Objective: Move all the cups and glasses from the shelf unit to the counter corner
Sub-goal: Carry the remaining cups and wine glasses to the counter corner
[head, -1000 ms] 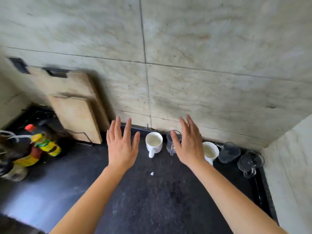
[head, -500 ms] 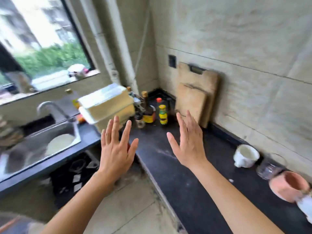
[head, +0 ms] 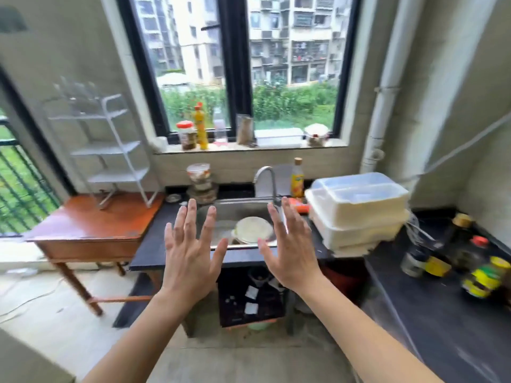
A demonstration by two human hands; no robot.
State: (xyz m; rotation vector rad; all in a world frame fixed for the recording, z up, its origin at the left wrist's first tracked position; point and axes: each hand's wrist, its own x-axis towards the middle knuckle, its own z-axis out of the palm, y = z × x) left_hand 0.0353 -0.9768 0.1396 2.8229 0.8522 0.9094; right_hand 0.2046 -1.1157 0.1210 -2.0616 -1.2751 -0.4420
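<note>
A white wire shelf unit (head: 110, 150) stands on a brown wooden table (head: 91, 225) at the left; its tiers look bare, though the top one is blurred. My left hand (head: 190, 252) and my right hand (head: 290, 252) are both raised in front of me with fingers spread, palms facing away, holding nothing. They hover over the sink area, well to the right of the shelf unit. No cups or glasses from the counter corner are in view.
A steel sink (head: 237, 217) with a white plate (head: 254, 229) and a tap sits under the window. Stacked white plastic boxes (head: 356, 211) stand to its right. Sauce bottles (head: 481, 277) crowd the black counter (head: 431, 327) at right. Jars line the windowsill (head: 249, 146).
My view has swung left from the counter corner with mugs and glasses to the sink and window. Both hands stay spread and hold nothing throughout.
</note>
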